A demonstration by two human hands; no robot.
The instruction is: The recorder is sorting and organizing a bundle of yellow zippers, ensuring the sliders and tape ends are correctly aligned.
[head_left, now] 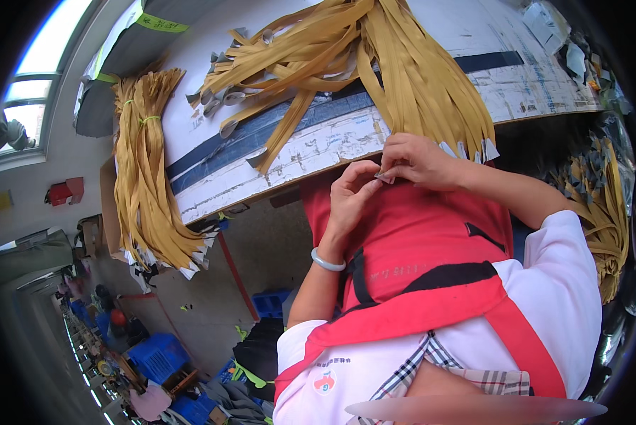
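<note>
My left hand point(353, 188) and my right hand point(418, 161) meet at the table's front edge, fingers closed in a pinch. Between their fingertips is a small grey-white tab point(384, 178); whether it belongs to one of the yellow strips cannot be made out. Just beyond my right hand, a thick sheaf of mustard-yellow fabric strips point(420, 78) drapes toward me, its pale ends at the edge. More yellow strips point(282, 60) fan out leftward across the white tabletop point(226, 188), their grey ends curled.
A tied bundle of yellow strips point(144, 170) hangs over the table's left end. Dark grey stacked material point(112, 99) stands behind it. Further yellow strips point(601, 205) hang at the right. Plastic-wrapped scraps point(555, 32) lie far right. Blue crates point(158, 358) stand on the floor.
</note>
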